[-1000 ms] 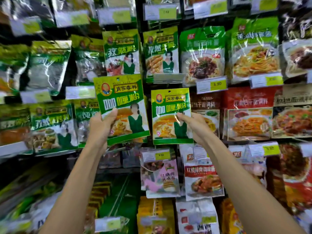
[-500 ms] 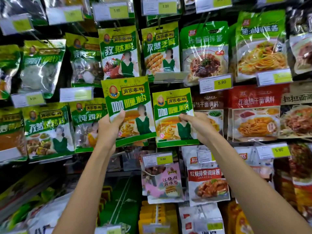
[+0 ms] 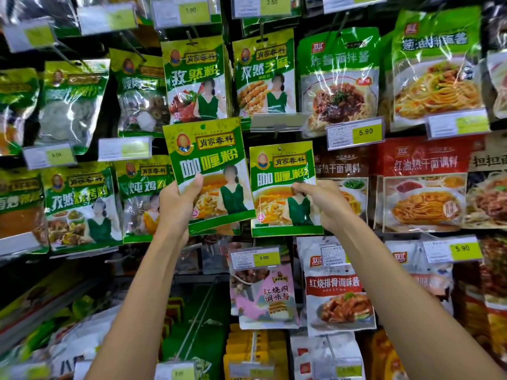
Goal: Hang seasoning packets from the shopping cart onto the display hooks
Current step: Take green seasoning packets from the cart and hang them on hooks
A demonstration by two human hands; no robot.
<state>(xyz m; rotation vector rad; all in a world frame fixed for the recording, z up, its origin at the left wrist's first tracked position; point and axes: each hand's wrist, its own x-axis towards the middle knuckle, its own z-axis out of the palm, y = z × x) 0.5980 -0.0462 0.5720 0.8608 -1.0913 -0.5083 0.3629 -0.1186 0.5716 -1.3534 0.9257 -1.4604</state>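
A person's left hand [image 3: 179, 204] grips a green-and-yellow curry powder packet [image 3: 208, 171] by its lower left edge, raised and slightly tilted before a wall of hanging seasoning packets. The right hand [image 3: 322, 204] pinches a matching packet [image 3: 284, 187] hanging just beside it, below a blank price-tag holder [image 3: 277, 122].

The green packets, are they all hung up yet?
Not yet. Many packets already hang on the display, like the cumin packet. The left hand holds one curry packet off the hooks. The right hand pinches another curry packet. The cart is out of view.
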